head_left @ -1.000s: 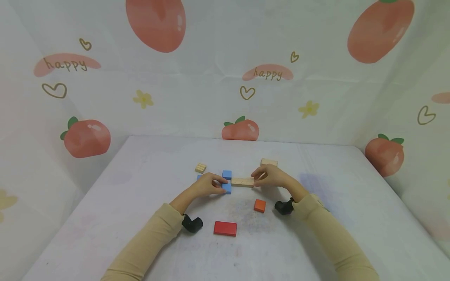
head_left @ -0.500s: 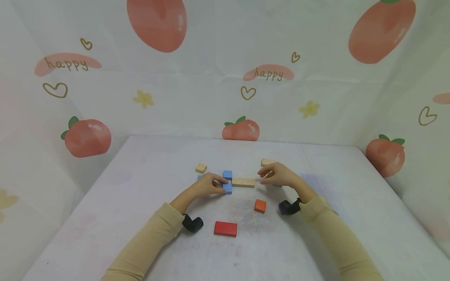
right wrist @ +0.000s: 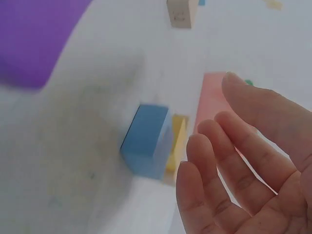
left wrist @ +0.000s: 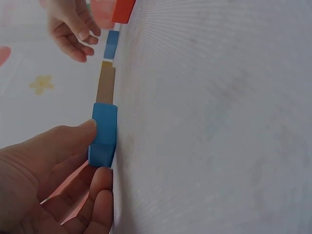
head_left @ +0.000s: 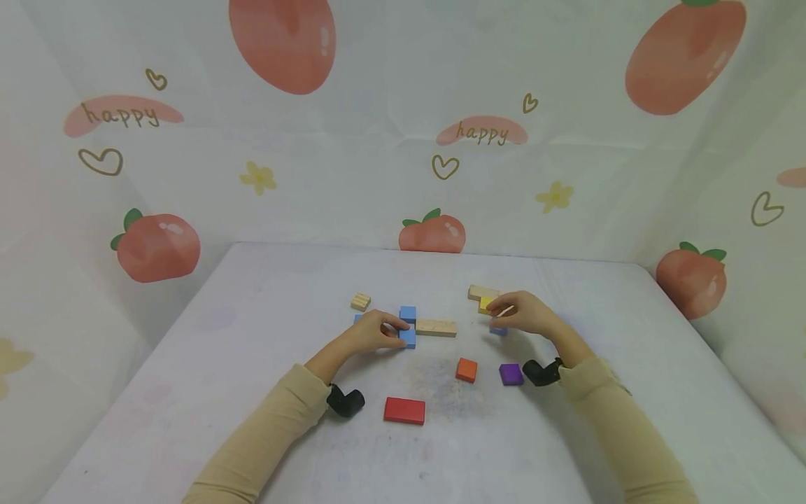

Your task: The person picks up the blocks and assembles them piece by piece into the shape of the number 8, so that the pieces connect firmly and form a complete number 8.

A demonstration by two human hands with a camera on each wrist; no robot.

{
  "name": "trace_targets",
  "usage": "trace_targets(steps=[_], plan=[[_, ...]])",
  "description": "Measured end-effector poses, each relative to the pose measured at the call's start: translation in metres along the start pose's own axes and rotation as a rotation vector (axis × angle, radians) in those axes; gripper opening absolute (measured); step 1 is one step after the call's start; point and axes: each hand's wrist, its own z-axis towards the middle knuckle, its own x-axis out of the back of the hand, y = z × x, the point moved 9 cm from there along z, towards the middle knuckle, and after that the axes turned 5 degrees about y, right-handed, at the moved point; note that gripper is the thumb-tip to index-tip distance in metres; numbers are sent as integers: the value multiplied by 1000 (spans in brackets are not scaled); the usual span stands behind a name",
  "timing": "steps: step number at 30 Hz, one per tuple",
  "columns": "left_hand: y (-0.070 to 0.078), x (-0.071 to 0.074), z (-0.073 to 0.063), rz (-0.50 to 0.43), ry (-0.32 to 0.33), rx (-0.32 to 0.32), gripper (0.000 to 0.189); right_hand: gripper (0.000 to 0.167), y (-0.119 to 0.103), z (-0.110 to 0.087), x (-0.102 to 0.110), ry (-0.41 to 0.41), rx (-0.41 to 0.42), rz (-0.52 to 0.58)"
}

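My left hand (head_left: 376,331) pinches a small blue block (head_left: 409,339) on the table; the left wrist view shows the thumb along one side of this blue block (left wrist: 104,127) and the fingertips at its near end. Behind it sits another blue block (head_left: 408,313), and a long plain wooden block (head_left: 436,327) extends to the right. My right hand (head_left: 527,313) hovers with loosely bent fingers and nothing between them. Just below its fingertips lies a blue block (head_left: 498,331), seen closer in the right wrist view. Beyond that are a yellow block (head_left: 485,305) and a plain wooden block (head_left: 482,292).
Nearer on the white table (head_left: 283,448) lie an orange block (head_left: 467,370), a purple block (head_left: 511,374) and a red rectangular block (head_left: 405,411). A ridged wooden block (head_left: 361,301) is at the back left. One more blue block is mostly hidden behind my left hand.
My right hand has moved right, from the end of the long wooden block to over the blue block, uncovering the yellow and purple blocks. My left hand has stayed in place.
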Motion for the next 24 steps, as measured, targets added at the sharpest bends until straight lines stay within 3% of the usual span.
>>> trace_targets(steps=[10,24], plan=[[-1,-1,0,-1,-2,4,30,40,23,-10,10,29,-88,16],[-2,-1,1,-18,-2,15,30,46,40,-15,6,12,-170,40]])
